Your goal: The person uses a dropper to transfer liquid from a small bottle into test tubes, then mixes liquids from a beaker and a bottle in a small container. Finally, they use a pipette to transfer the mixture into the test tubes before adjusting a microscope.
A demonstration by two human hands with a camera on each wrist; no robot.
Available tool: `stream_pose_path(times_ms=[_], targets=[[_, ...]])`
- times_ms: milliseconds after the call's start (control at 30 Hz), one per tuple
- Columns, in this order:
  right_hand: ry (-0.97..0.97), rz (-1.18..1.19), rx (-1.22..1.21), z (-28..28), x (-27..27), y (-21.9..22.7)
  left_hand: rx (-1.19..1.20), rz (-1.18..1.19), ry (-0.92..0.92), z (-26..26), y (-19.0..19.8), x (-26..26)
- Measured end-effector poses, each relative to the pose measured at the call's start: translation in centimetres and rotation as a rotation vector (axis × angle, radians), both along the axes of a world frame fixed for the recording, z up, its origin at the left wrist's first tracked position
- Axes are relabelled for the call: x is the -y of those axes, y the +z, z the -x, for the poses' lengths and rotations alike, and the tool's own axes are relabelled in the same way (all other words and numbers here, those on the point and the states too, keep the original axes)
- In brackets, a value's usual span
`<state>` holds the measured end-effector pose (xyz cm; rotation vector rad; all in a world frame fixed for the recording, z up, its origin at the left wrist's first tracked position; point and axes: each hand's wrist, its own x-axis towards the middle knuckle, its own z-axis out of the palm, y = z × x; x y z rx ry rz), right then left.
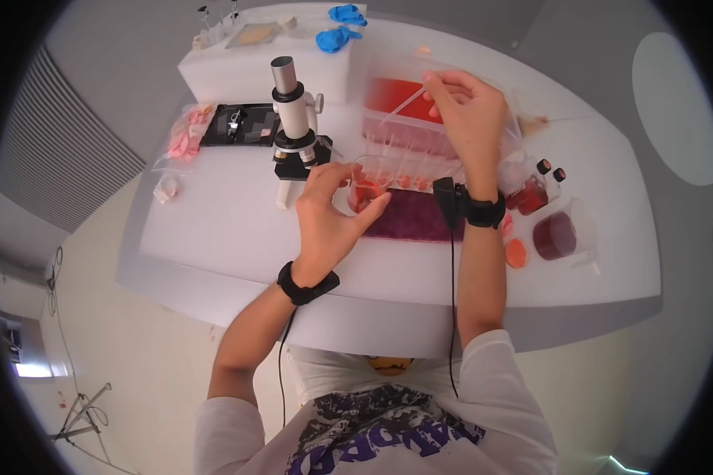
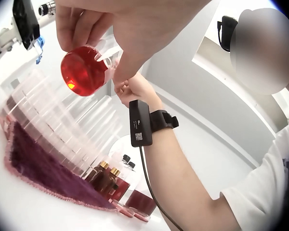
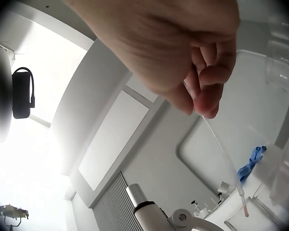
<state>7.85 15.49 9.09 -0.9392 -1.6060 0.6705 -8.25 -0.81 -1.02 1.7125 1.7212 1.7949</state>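
In the head view my left hand [image 1: 325, 222] holds a small clear beaker [image 1: 366, 195] of red liquid between thumb and fingers. The left wrist view shows the same beaker [image 2: 84, 72] tilted and lifted off the table. Up and to the right, my right hand [image 1: 475, 115] pinches a thin clear pipette [image 1: 404, 107] with thumb and fingertips. Its lower end, tinted red in the right wrist view, slants down to the left. Below the pipette stands a clear rack of test tubes [image 1: 440, 168], some with red at the bottom. A dark purple cloth [image 1: 412, 218] lies in front of the rack.
A microscope [image 1: 295, 119] stands left of the rack, beside a black tray [image 1: 238, 127]. Behind the rack is a clear box with a red area [image 1: 388, 91]. To the right are red bottles [image 1: 531, 196] and a beaker of dark liquid [image 1: 554, 236]. Blue gloves [image 1: 337, 39] lie at the back.
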Motion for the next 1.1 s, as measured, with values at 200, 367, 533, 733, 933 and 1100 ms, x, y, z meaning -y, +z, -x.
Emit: stream_pose_path(times_ms=[200,367,533,733,933,1100], targets=[[0.011,-0.09,0.038,0.5,-0.1,-0.8,0.019,0.02,-0.02,-0.1,-0.3,0.1],[0.025,-0.196,0.076,0.6,-0.2,-0.8,0.002,0.003,-0.01,0.1,-0.6,0.0],[-0.004,-0.278,0.141,0.3,0.2,-0.4,-0.032,-0.021,0.0,0.1,-0.5,-0.1],[0.046,-0.198,0.148,0.3,0.3,-0.4,-0.044,-0.033,0.006,0.2,-0.6,-0.2],[0.015,-0.318,0.066,0.0,0.9,0.5,-0.064,-0.052,0.028,0.2,-0.5,-0.1],[0.248,-0.054,-0.088,-1.8,4.2,3.3,-0.059,-0.071,0.047,0.3,-0.2,0.0]])
